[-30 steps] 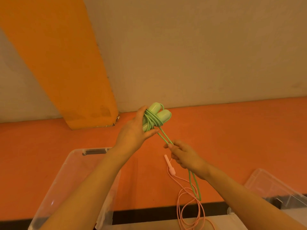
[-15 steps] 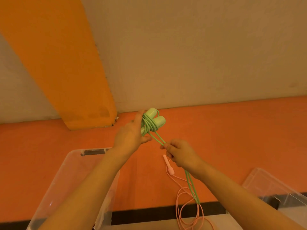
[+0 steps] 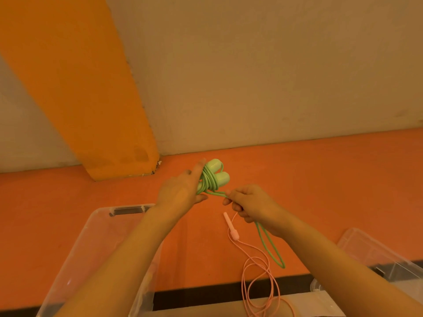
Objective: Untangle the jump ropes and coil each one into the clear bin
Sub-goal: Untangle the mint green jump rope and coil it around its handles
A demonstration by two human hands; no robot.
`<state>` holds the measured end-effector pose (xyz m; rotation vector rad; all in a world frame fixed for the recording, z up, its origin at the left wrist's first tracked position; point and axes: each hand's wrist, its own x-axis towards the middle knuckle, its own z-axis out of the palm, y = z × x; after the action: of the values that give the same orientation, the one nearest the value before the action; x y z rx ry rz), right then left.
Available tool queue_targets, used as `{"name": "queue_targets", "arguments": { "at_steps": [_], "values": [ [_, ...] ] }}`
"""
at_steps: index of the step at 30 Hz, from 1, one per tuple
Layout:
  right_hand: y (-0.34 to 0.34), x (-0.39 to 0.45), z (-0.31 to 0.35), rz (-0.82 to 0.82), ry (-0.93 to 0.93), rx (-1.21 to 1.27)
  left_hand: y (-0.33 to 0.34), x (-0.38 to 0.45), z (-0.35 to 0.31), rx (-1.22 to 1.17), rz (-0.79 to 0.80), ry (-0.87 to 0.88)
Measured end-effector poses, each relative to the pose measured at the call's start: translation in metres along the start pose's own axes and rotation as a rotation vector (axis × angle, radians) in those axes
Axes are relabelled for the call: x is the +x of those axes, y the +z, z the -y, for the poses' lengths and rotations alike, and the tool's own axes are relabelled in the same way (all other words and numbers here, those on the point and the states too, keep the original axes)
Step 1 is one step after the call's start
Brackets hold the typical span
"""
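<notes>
I hold the green jump rope [image 3: 211, 179] up in front of me, above the orange floor [image 3: 320, 179]. My left hand [image 3: 180, 193] grips its two handles side by side with the cord wound round them, thumb underneath and forefinger stretched along the bundle. My right hand [image 3: 249, 205] pinches the free green cord just beside the bundle, fingers curled round it, and a loop of slack [image 3: 272, 248] hangs below that fist.

I judge I am partway through coiling this rope: several turns are on and only the hanging loop remains. The next move calls for carrying the slack round the handles under light tension, so the turns sit snug and do not slip off, then lowering the bundle into the clear bin [image 3: 96, 236] below my left forearm.

The pink jump rope [image 3: 258, 271] lies loose on the floor, one handle [image 3: 231, 226] near my right hand, not yet coiled. A second clear container [image 3: 375, 252] sits at right.
</notes>
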<state>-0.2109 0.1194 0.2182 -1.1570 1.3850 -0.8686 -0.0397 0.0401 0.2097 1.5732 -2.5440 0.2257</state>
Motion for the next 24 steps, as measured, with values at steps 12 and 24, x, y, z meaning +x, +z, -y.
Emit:
{"name": "queue_targets", "arguments": {
  "at_steps": [12,24],
  "values": [
    [-0.020,-0.003,0.006,-0.029,-0.034,-0.082,-0.002,-0.003,-0.015,0.142,0.122,0.084],
    [-0.026,-0.003,0.012,-0.135,-0.150,-0.137,0.004,-0.006,-0.029,0.222,0.190,0.238]
  ]
}}
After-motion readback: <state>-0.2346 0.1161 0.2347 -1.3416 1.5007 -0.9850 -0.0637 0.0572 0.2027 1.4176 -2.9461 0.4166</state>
